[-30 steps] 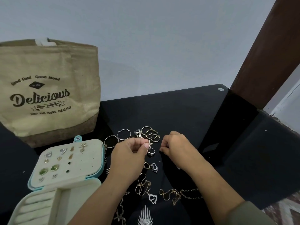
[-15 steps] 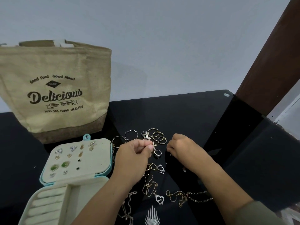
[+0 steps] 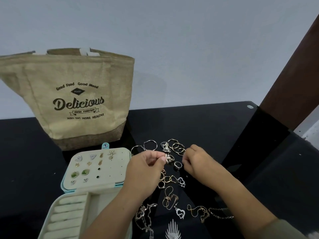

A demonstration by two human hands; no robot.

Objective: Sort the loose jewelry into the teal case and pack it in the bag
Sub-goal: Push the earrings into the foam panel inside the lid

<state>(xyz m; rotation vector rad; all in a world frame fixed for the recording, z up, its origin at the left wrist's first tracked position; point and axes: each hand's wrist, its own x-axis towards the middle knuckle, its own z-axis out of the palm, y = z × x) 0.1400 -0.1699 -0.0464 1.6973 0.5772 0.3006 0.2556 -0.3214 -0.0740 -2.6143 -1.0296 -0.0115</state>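
Pale wall (image 3: 172, 40) behind, black glass table (image 3: 198, 123) in front, brown post (image 3: 293, 80) at the back-right corner. Bag (image 3: 77, 100) upright at the back-left, mouth up, print facing the camera. Case (image 3: 119, 184) open at the front-left just in front of the bag, its base running off the front edge. Lid (image 3: 112, 169) laid back flat, studs (image 3: 84, 172) pinned over its left half. Ring rolls (image 3: 69, 211) in the base. Loose jewelry sits mid-table, just right of the case: hoops (image 3: 177, 147) at the far side, ring (image 3: 177, 166) with a dark stone in the middle, heart pendant (image 3: 180, 213) and chains (image 3: 207, 213) towards the front edge. Left hand (image 3: 146, 167) is over the pile beside the lid's right edge, thumb and fingertips pinching a small charm (image 3: 167, 158). Right hand (image 3: 198, 160) is close by, a small gap between them, fingers curled next to the hoops; cannot tell if it holds anything. Bare black top runs from the hoops to the back edge and from the right forearm to the right edge. Gap between case and pile is narrow, with the left forearm across it.
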